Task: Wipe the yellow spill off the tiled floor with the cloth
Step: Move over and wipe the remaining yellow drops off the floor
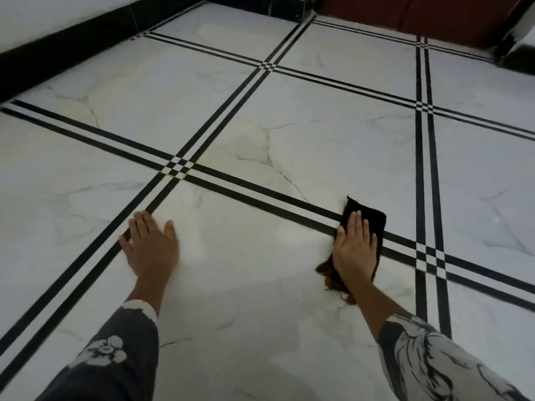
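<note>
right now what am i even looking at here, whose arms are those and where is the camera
There is one picture, taken by a wide-angle camera worn on a person's head, looking forward and down. That is why the floor lines bend and the arms come in from the bottom edge.

There is no machine. The two arms are the person's own, in dark patterned sleeves. The left hand lies flat and empty on the floor, probably for support. The right hand presses flat on a dark cloth with a brownish frayed end, over a black stripe.

The floor is white marble-look tile with black double stripes. Faint yellowish staining shows on the tile ahead of the hands and at the stripe crossing nearby. Nothing else lies on the floor.
</note>
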Demonstrator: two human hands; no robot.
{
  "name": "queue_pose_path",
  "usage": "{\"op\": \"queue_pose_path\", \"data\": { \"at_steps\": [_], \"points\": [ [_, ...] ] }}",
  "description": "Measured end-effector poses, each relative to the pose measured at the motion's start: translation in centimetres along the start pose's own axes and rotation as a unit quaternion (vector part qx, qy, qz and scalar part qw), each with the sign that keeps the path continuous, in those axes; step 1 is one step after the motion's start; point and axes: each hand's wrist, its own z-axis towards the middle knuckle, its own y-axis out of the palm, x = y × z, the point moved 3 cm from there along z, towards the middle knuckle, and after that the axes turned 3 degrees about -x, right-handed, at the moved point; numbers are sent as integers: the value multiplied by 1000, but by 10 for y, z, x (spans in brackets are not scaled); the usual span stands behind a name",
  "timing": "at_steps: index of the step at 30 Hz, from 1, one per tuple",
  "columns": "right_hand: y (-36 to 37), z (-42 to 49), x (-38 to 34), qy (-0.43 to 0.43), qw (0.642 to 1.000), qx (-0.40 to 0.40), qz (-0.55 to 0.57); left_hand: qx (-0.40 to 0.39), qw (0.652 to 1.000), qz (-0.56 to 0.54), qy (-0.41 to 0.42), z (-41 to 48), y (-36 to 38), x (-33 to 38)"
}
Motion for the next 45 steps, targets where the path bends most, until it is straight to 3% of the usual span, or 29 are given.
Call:
{"op": "queue_pose_path", "data": {
  "at_steps": [4, 7, 10, 13, 17, 22, 26, 29, 31, 35, 39, 41, 45],
  "points": [
    [22, -4, -74, -98, 995, -6, -14, 5, 1000, 6, 14, -7, -1, -3],
    [46, -12, -170, -195, 980, -32, 3, 32, 999, -2, 13, -4, 3, -7],
    [71, -23, -262, -296, 952, -77, -1, 58, 997, -41, 19, -4, 7, -9],
    [84, -25, -307, -385, 915, -115, -30, 73, 993, -87, 14, -2, 7, -10],
    [80, -25, -288, -456, 878, -130, -67, 63, 990, -124, 11, -5, -2, -9],
    [74, -77, -243, -476, 868, -127, -65, 6, 974, -220, 45, -19, -20, -36],
    [79, -156, -230, -516, 848, -114, -48, 44, 997, -31, -55, -47, -22, -109],
    [86, -188, -226, -576, 801, -157, -50, 24, 999, -5, -29, -56, -16, -124],
    [87, -174, -232, -605, 783, -139, -41, 24, 999, 10, -18, -55, -19, -123],
    [81, -115, -253, -509, 854, -104, -31, 31, 999, 8, -31, -59, -18, -125],
    [80, -115, -239, -437, 894, -90, -33, 38, 999, 13, -21, -57, -15, -125],
    [77, -152, -224, -444, 893, -70, -27, 41, 999, 18, -19, -56, -16, -123],
    [76, -217, -193, -508, 854, -112, -6, 25, 999, 11, -20, -57, -18, -122]
  ]
}}
